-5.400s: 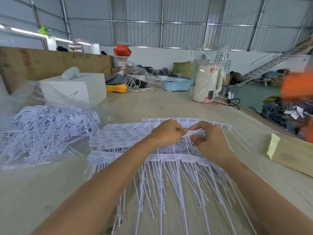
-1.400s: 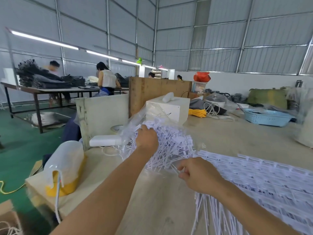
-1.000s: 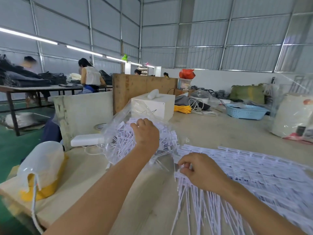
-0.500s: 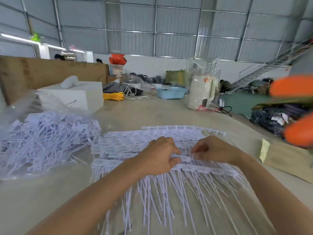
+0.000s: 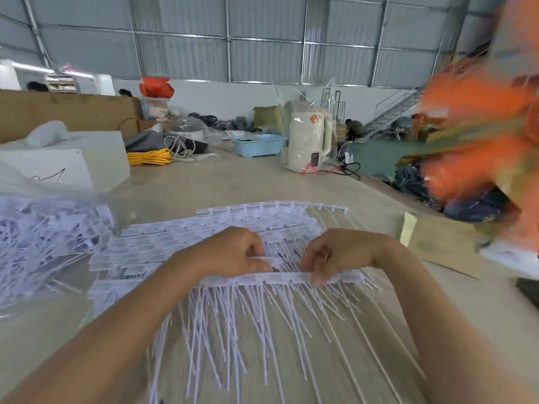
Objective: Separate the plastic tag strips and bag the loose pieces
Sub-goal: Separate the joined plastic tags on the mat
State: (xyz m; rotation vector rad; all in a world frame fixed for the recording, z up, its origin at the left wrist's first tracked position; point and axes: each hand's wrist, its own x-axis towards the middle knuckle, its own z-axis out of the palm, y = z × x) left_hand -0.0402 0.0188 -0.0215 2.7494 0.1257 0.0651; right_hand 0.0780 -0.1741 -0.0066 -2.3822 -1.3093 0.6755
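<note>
1. Between our two hands, the nearest tag strip (image 5: 291, 277) runs crosswise on the counter (image 5: 233, 185), its band of heads left to right and its thin tails fanning toward us.
2. Our left hand (image 5: 233, 253) is curled, its grip pinched on a white piece (image 5: 267, 259) that lies just off its fingertips; we cannot tell whether that piece is already free of the strip.
3. Our right hand (image 5: 335, 255) is curled too, its fingertips (image 5: 316, 279) pressing down onto the band of heads and pinching it there.
4. The strip's long axis therefore lies straight across from one grip to the other, so we judge the coming move to be a pull apart along or across that line, with the right hand anchoring.
5. Beyond both grips, the other strips (image 5: 262, 220) lie stacked in rows with the same crosswise lie.
6. Well out to the left of the left grip sits the clear bag (image 5: 67, 199) holding the loose pieces (image 5: 43, 243); the left hand is the nearer one for dropping a freed piece in.
7. Risk, as we judge it: the thin tails overlap under our wrists and could drag neighbouring strips along.
</note>
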